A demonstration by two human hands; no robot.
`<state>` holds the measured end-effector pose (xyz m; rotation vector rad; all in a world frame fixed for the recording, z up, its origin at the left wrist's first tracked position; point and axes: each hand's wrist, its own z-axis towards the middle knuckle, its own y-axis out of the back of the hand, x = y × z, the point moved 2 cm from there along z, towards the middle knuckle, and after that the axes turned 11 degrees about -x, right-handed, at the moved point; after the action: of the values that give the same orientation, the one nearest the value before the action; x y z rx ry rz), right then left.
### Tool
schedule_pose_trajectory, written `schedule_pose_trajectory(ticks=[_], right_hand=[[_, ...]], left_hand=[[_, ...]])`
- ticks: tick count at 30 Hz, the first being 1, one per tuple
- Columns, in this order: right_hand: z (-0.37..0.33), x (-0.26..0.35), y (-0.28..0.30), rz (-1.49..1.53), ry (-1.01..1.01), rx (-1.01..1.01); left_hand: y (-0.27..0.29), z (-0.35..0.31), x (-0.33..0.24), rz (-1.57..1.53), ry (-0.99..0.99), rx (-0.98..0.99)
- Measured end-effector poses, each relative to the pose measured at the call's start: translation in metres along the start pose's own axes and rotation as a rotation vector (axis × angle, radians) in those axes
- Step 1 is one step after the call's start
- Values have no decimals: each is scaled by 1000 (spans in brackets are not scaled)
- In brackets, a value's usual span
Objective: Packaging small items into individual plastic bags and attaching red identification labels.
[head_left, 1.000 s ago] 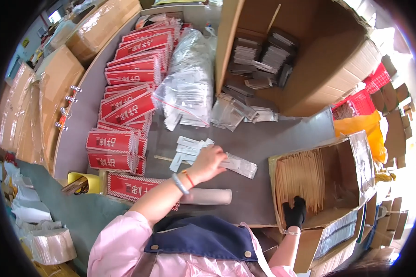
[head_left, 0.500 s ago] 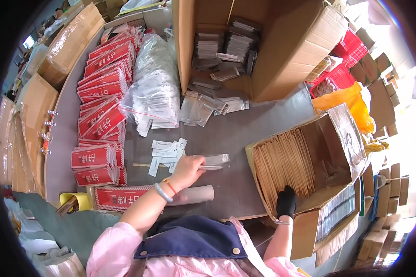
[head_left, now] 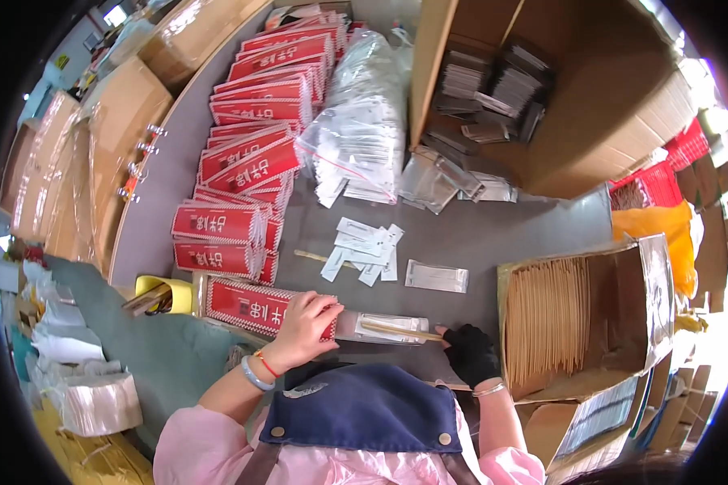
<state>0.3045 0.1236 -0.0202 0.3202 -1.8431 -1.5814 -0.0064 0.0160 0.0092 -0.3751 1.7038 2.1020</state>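
My left hand (head_left: 303,327) is closed on the right end of a red-and-white printed packet (head_left: 239,307) at the table's front edge. Extending to the right from under it is a clear sleeve, with a small clear packet (head_left: 392,323) of white contents at its end. In my black-gloved right hand (head_left: 469,356) is a thin wooden stick like a chopstick (head_left: 400,331), pinched by its right end and lying across that small packet. Another flat clear packet (head_left: 437,276) rests on the table just beyond. Several narrow white packets (head_left: 364,249) lie loosely piled left of it.
Red packets (head_left: 247,162) are stacked along the left side, beside a plastic bag of white packets (head_left: 360,129). A tall carton (head_left: 615,105) with clear packets stands at the back. An open box (head_left: 623,323) of wooden sticks is at the right. A yellow holder (head_left: 176,296) sits front left.
My left hand has let go of a clear packet, now flat on the table, and moved to the red packet. My right hand has left the box with a wooden stick. The view has shifted.
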Motion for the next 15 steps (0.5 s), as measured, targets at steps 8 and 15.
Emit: schedule_pose_trajectory(ticks=[8,15], right_hand=[[30,13,-39,314,-44,-299],[46,85,-41,767,-23,-212]], left_hand=[[-28,18,-17,-44,-29,-25],[-36,33,-25,-40,-120,-110]])
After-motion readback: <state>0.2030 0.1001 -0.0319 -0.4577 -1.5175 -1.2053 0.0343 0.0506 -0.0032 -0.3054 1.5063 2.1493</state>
